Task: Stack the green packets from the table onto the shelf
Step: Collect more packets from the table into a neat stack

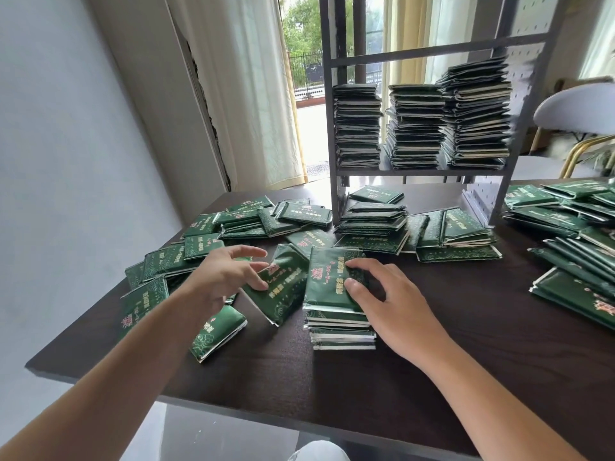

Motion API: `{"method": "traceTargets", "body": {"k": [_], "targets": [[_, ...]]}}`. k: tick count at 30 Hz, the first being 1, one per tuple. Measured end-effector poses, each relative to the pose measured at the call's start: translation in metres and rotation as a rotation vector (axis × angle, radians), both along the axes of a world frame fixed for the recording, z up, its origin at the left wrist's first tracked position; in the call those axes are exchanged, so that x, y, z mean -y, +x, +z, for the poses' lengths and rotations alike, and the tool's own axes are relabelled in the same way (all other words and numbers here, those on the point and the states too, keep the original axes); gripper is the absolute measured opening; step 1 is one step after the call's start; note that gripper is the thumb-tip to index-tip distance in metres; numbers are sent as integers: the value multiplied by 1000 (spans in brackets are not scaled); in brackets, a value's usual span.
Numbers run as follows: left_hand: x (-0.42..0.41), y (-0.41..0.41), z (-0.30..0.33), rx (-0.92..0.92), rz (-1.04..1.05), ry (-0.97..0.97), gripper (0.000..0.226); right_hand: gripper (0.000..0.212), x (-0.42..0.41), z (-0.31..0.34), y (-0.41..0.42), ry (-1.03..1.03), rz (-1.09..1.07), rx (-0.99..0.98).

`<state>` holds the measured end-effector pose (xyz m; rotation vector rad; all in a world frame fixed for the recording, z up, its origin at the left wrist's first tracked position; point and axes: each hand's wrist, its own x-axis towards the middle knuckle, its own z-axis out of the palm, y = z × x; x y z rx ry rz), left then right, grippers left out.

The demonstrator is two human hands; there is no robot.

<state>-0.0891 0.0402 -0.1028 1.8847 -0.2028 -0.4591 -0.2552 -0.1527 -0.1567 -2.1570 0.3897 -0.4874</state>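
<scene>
Several green packets lie scattered over the dark table (pixel 432 377). A small stack of packets (pixel 336 307) stands near the middle front. My right hand (pixel 382 304) rests on the stack's right side, thumb and fingers pressing its top packet. My left hand (pixel 226 277) grips a tilted green packet (pixel 283 287) just left of the stack, thumb on its face. The grey shelf (pixel 336 128) stands at the back of the table, with three tall stacks of packets (pixel 416 128) on its middle level.
More packets lie in heaps at the left (pixel 166 261), under the shelf (pixel 372 221) and at the right edge (pixel 579 234). A white chair (pixel 575 111) stands behind the shelf at the right. Curtains and an open doorway are at the back.
</scene>
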Motion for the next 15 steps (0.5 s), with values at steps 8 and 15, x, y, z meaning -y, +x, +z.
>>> {"method": "traceTargets", "body": {"k": [8, 15], "targets": [[14, -9, 30, -27, 44, -280, 48, 30, -1, 2, -1, -7, -2, -2], [20, -20, 51, -8, 74, -350, 39, 29, -1, 2, 0, -2, -6, 4]]}}
